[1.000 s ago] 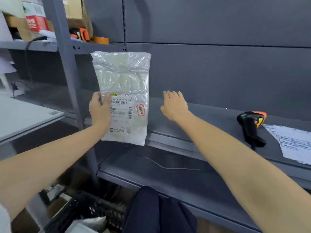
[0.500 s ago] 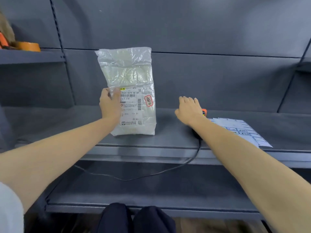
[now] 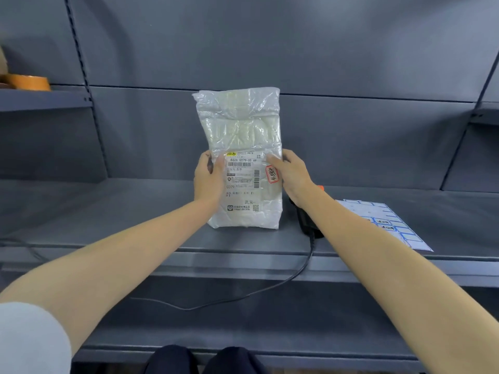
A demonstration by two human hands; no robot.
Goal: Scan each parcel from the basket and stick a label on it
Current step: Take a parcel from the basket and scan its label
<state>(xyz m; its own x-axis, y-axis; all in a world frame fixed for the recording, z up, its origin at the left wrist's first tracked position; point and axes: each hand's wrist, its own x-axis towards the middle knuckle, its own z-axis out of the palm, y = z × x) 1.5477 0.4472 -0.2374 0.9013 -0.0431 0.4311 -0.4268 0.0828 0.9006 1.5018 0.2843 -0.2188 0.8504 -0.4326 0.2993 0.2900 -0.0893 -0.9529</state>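
Observation:
A white plastic parcel (image 3: pixel 240 130) stands upright on the grey shelf (image 3: pixel 108 211), with a printed shipping label and a small red-edged sticker on its front. My left hand (image 3: pixel 208 179) grips its left edge, thumb on the front. My right hand (image 3: pixel 290 174) grips its right edge, thumb on the label. Behind my right wrist lies the black and orange barcode scanner (image 3: pixel 305 220), mostly hidden. A sheet of blue-edged labels (image 3: pixel 388 222) lies flat on the shelf to the right.
The scanner's black cable (image 3: pixel 270 288) hangs over the shelf's front edge onto the lower shelf. A roll of brown tape (image 3: pixel 28 82) sits on the upper left shelf. Grey back panels close the rear. My dark-trousered knees (image 3: pixel 199 360) are at the bottom.
My right hand left the scanner and came left to take the parcel's right edge. The parcel now sits at the centre of view, held by both hands.

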